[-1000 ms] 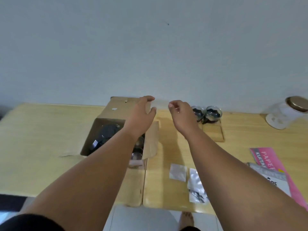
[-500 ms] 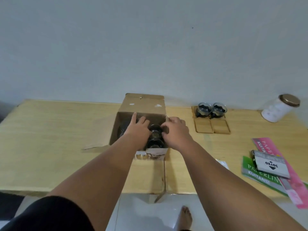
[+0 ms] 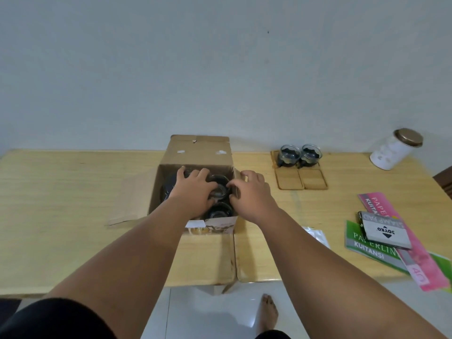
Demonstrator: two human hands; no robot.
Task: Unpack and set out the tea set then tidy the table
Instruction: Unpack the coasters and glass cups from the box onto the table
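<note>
Cup: I see a dark glass cup inside the open cardboard box at mid-table, with a second cup just nearer me.
Left hand: my view has the left hand in the box, fingers curled onto the cup's left side.
Right hand: the right hand pinches its right side.
Set out: two filled cups stand on coasters right of the box, with bare coasters in front of them.
Table: on the table, a jar lies far right, near booklets and a stamp pad box.
</note>
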